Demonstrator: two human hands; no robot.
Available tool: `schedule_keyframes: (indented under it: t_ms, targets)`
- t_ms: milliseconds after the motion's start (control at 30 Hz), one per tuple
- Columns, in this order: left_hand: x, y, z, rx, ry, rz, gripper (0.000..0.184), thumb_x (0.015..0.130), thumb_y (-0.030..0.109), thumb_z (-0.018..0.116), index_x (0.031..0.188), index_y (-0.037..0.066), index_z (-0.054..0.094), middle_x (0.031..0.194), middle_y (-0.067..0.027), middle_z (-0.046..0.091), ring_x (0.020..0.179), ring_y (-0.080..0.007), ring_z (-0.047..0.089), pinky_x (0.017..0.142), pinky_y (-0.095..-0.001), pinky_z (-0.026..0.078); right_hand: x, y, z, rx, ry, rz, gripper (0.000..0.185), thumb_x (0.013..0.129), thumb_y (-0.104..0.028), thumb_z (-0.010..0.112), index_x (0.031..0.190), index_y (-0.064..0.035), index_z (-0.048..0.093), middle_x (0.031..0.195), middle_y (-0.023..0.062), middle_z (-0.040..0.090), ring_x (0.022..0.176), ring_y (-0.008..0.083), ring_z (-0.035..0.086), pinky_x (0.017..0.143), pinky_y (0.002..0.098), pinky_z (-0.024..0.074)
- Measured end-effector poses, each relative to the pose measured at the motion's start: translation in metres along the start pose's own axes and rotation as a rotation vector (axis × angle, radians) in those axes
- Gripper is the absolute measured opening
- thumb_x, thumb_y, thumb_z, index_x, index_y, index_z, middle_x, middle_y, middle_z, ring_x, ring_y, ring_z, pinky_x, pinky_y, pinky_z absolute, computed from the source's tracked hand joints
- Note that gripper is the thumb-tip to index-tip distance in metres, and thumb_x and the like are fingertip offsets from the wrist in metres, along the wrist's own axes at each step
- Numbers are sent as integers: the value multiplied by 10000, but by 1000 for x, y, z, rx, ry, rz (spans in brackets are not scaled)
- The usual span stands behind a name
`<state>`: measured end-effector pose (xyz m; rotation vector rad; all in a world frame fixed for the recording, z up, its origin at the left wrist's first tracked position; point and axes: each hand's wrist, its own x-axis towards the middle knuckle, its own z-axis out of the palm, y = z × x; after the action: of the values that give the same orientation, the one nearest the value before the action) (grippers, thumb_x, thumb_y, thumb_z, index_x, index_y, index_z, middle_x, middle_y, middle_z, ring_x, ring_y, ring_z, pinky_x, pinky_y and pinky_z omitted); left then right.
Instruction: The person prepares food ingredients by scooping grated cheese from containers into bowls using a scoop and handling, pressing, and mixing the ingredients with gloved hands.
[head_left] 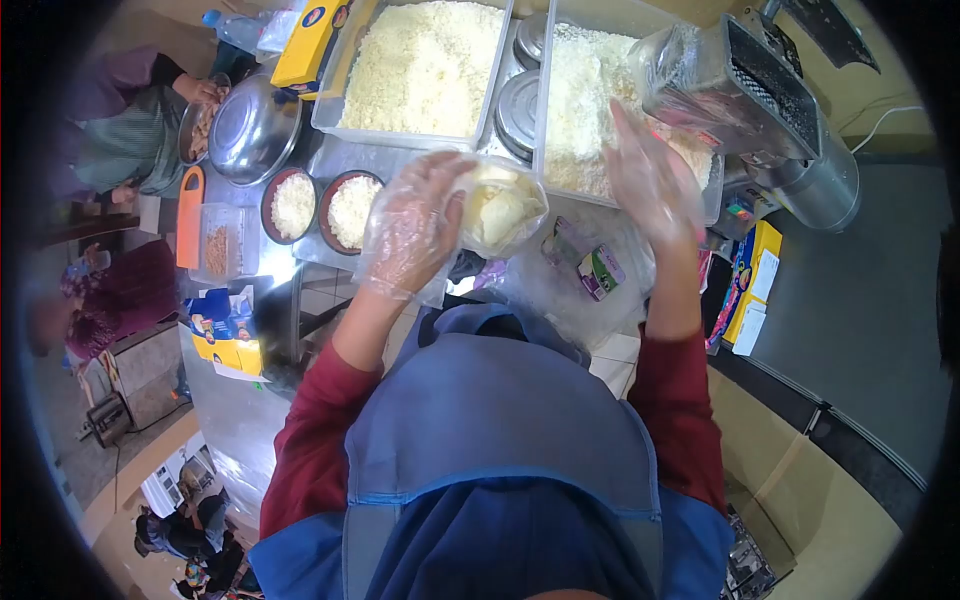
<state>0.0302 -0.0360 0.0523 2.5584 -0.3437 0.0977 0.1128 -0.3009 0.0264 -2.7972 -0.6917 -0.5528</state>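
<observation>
One tub (537, 222) of pale lumps (503, 212) is at the near side of the bin (542, 140), gripped at its left edge by the curled fingers of the left hand (418, 220). A firm, level hold would serve best, as the loose glove (385, 245) could slip. The right hand (650, 185), fingers straight and seemingly holding nothing, hovers over the bin; working low there should catch spills, clear of the two bowls (327, 225).
</observation>
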Motion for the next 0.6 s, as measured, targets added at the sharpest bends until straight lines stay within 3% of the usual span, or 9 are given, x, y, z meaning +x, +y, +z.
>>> schedule_keyframes:
  t_ms: [67,167,200,233,267,367,433,467,600]
  targets:
    - [-2,-3,5,45,186,-116,444,810,126,605,1238,66,504,1140,-214,563,1023,-366,562,865,-429,449,15,31,85,-125,26,13,469,911,-195,431,1363,-74,407,1237,150,567,1203,317,486,934,382,450]
    - [-12,-22,23,-18,164,-259,412,834,148,581,1229,66,499,1028,-206,582,945,-354,579,819,-449,454,76,25,91,-94,-168,273,510,885,-219,391,1345,1,406,1227,272,537,1163,339,529,971,373,434]
    - [-13,-23,22,-19,168,-261,412,834,148,581,1229,66,499,1028,-206,582,945,-354,579,819,-449,454,101,29,96,-47,-311,426,481,878,-195,393,1313,4,445,1183,270,564,1129,350,554,940,383,458]
    - [-14,-21,21,-161,68,-365,396,841,144,577,1216,43,502,912,-179,580,851,-312,584,761,-410,464,126,35,105,-1,-454,578,456,870,-171,396,1281,7,483,1138,267,591,1094,362,578,909,393,481]
    - [-15,-19,20,-305,-32,-468,381,848,141,573,1203,20,505,797,-152,579,757,-269,590,702,-370,474,136,42,113,-5,-453,572,456,870,-171,396,1281,7,483,1138,267,591,1094,362,578,909,393,481]
    - [-13,-6,7,-411,-6,-384,350,860,108,552,1194,16,506,660,-74,500,607,-189,517,611,-320,451,137,65,131,-157,-697,457,366,863,-151,436,1171,-23,587,1087,243,622,1023,366,615,840,414,515]
    - [-17,-8,11,-604,6,-416,342,850,53,552,1188,19,511,636,-55,454,563,-154,477,573,-298,432,125,58,132,44,-362,586,265,819,-105,495,1025,-67,656,1061,215,637,978,353,628,818,409,514]
    - [-17,-8,8,-574,16,-364,344,844,31,553,1186,24,514,626,-48,453,558,-145,478,558,-289,428,119,56,130,38,-367,578,265,819,-105,495,1025,-67,656,1061,215,637,978,353,628,818,409,514]
    - [-14,-9,3,-538,1,-307,393,817,5,578,1202,52,516,708,-61,500,565,-145,503,558,-277,445,79,2,67,99,-44,395,217,792,-45,528,982,-95,623,951,180,631,882,340,628,762,415,503]
